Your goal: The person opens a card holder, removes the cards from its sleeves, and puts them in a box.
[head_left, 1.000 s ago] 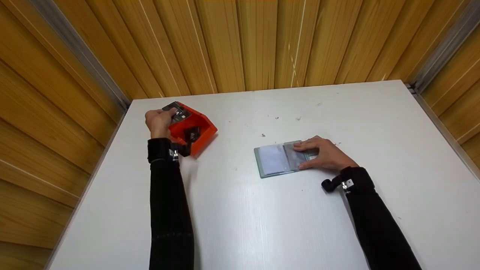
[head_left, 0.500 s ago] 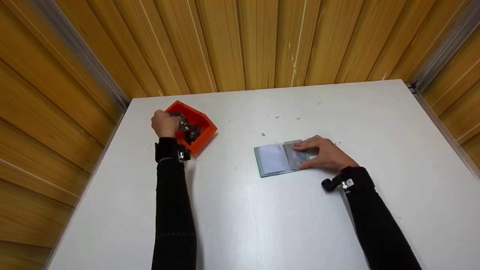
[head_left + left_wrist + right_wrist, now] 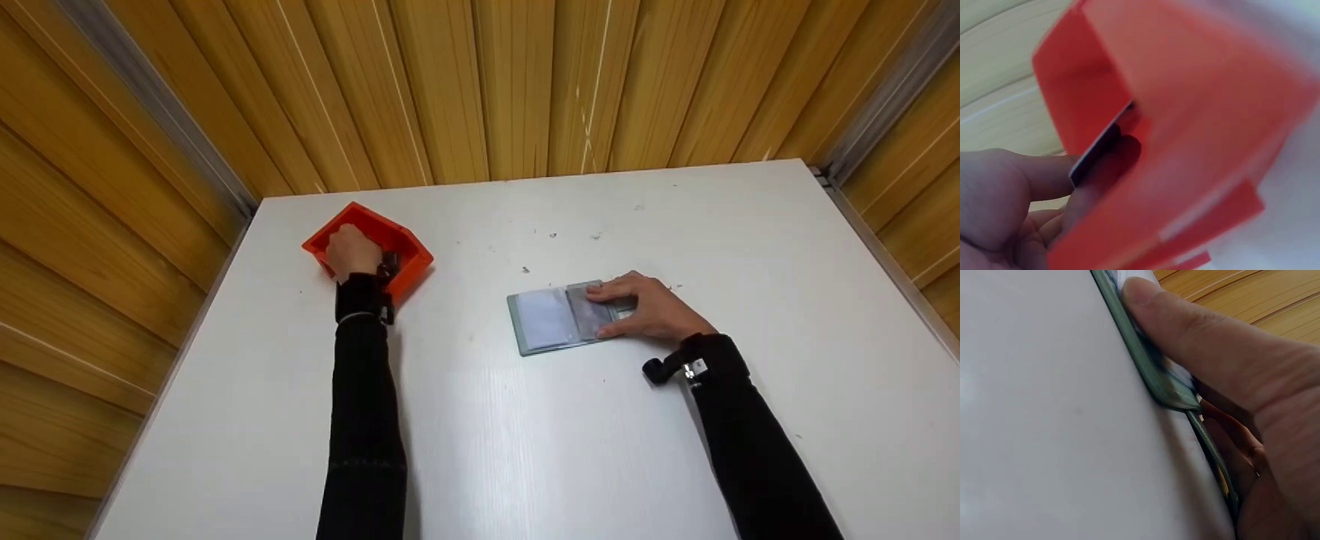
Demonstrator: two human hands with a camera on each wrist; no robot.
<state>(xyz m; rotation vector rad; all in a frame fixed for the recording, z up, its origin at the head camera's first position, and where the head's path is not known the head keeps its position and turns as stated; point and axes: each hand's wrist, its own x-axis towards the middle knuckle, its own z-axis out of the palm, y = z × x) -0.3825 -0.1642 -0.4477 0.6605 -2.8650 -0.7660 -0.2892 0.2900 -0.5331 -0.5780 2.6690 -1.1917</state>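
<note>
I saw the left grip inside the red bin, its thumb and finger pinched on a dark card. The right grip was curled on the open card holder, which lay under it on the white desk, thumb and forefinger apart upon the transparent page.

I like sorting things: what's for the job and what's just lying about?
Seems for the job:
orange plastic bin
flat dark card in the left hand
green booklet with clear sleeves in the right hand

Just there:
white tabletop
dark specks on it
brown wood-grain wall panels
</note>
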